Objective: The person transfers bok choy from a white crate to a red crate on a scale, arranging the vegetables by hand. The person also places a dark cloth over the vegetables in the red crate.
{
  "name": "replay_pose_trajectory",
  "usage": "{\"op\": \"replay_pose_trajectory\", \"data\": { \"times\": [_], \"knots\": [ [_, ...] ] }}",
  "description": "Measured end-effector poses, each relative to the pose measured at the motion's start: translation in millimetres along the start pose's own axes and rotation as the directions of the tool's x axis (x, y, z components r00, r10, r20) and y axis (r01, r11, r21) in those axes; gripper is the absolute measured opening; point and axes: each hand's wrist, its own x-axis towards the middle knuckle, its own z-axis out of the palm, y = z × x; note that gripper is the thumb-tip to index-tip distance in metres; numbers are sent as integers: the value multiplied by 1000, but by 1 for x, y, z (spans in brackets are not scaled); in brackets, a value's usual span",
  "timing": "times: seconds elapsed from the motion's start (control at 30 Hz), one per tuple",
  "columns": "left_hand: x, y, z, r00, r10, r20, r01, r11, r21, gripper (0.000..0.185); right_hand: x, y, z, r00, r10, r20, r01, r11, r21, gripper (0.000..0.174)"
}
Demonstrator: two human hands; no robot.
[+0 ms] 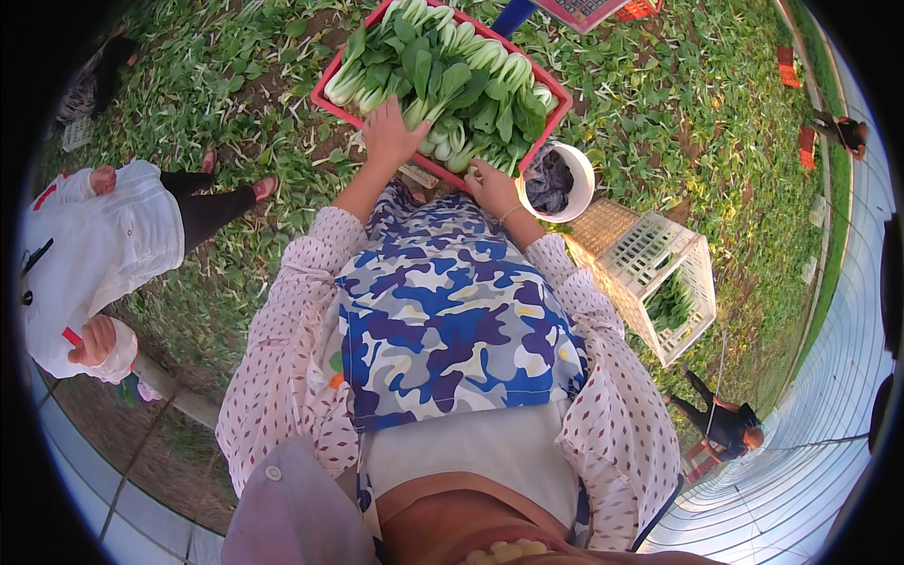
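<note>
A red plastic crate (563, 113) in front of me is filled with green leafy heads of bok choy (424, 78) with pale stems. My left hand (390, 138) lies at the crate's near edge, fingers spread against the leaves and stems; no head is plainly gripped in it. At the near right edge, my right hand (492, 185) has its fingers bent by the pale stem ends and the rim. Whether it grips a stem or the rim is not clear.
Right of the crate stand a white bucket (583, 176) with dark cloth inside and stacked plastic crates (667, 261) holding greens. A co-worker in white (113, 247) stands at left. Leaves litter the ground. Part of a scale (575, 8) shows beyond the crate; other people are farther right.
</note>
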Motion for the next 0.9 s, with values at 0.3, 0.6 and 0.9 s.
{"op": "replay_pose_trajectory", "data": {
  "times": [0.3,0.6,0.9],
  "knots": [
    [-46,17,5,950,249,-187,-271,957,-103,74,-28,13,-1,997,46,57,-47,999,18,32],
    [-51,34,-3,903,416,-108,-427,896,-119,72,23,-17,-34,965,-39,-261,32,999,-33,25],
    [-19,50,-26,855,510,-90,-517,850,-99,65,48,-30,-50,953,168,-253,-202,973,-115,44]
  ]
}}
